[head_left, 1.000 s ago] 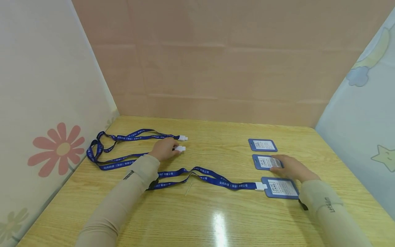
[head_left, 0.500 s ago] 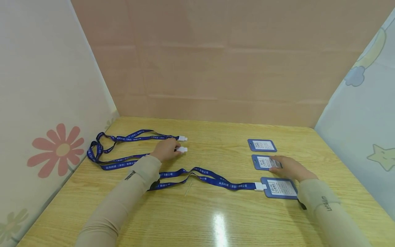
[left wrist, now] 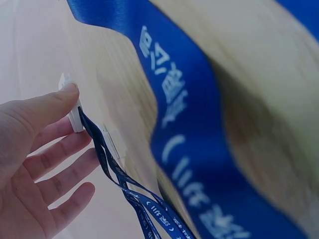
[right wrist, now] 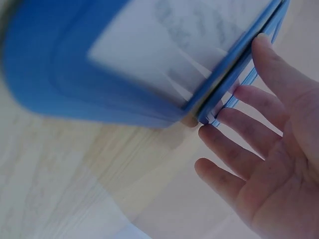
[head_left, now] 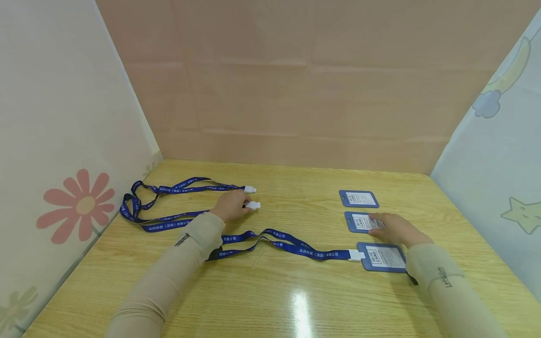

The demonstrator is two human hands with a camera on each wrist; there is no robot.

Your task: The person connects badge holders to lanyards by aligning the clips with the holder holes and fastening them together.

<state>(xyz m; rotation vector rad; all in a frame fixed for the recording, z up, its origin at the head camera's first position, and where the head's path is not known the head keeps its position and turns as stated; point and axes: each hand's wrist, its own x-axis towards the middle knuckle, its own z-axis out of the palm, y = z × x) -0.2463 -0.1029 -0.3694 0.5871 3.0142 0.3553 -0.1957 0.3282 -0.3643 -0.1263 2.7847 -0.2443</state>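
Observation:
My left hand [head_left: 230, 205] pinches the white plastic clip [head_left: 253, 205] of a blue lanyard [head_left: 162, 227] between thumb and fingers, the clip's tip pointing right. In the left wrist view, the thumb [left wrist: 67, 94] presses on that clip and the lanyard's straps trail away from it. On the right, my right hand [head_left: 398, 229] holds the right end of the middle blue badge holder [head_left: 357, 222], covering part of its card. Thumb and fingertips lie at opposite long edges of the holder in the right wrist view.
Behind the left hand lies another lanyard's white clip [head_left: 250, 189]. A third lanyard [head_left: 314, 252] runs across the front to a badge holder [head_left: 384, 257] under the right wrist. The farthest badge holder [head_left: 359, 198] lies behind the right hand. Patterned panels enclose the wooden table [head_left: 236, 295].
My left hand has shifted slightly to the right, taking the white clip and its lanyard along. My right hand stays at the middle badge holder.

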